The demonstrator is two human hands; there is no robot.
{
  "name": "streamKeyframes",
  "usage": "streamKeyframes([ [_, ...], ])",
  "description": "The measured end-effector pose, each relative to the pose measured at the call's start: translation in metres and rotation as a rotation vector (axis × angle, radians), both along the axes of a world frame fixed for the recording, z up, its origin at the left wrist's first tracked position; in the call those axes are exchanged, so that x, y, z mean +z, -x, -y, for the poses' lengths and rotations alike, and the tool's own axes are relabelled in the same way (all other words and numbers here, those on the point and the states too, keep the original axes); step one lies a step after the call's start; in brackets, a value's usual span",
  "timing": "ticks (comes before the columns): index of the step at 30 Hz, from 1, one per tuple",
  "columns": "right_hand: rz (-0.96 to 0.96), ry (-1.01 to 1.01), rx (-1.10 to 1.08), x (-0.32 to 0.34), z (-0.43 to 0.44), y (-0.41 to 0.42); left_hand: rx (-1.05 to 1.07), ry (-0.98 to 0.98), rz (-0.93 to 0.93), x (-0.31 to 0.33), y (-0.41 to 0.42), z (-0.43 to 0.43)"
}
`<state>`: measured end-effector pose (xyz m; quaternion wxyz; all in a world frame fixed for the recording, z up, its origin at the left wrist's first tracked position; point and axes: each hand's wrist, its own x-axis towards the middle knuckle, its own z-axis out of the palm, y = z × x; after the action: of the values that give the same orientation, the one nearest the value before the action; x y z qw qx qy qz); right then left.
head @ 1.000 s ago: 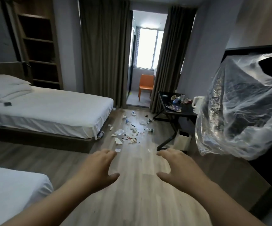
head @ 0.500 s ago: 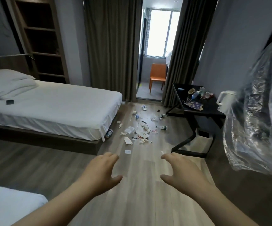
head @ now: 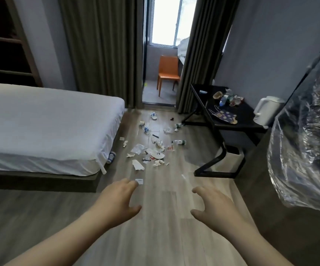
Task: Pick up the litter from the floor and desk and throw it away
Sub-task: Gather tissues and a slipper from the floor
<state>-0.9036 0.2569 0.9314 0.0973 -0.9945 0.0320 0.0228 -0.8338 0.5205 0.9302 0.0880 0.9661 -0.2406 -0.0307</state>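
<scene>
Many pieces of litter, tissues, wrappers and bottles, lie scattered on the floor between the bed and the desk, with more heaped on the desk top. The left hand and right hand hover in front, fingers loosely spread, holding nothing. This looks like the approach; next comes stepping closer, crouching and pinching the nearest scrap.
</scene>
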Motion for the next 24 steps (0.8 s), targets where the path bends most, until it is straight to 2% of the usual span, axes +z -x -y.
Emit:
streamKeyframes([
  [9,-0.066,-0.041,-0.133,-0.024,0.033,-0.126,-0.099,0.021,-0.081,-0.026,-0.153,0.041],
  [24,-0.155,-0.081,-0.153,-0.063,0.184,-0.379,-0.066,0.021,-0.185,-0.059,-0.396,0.183],
])
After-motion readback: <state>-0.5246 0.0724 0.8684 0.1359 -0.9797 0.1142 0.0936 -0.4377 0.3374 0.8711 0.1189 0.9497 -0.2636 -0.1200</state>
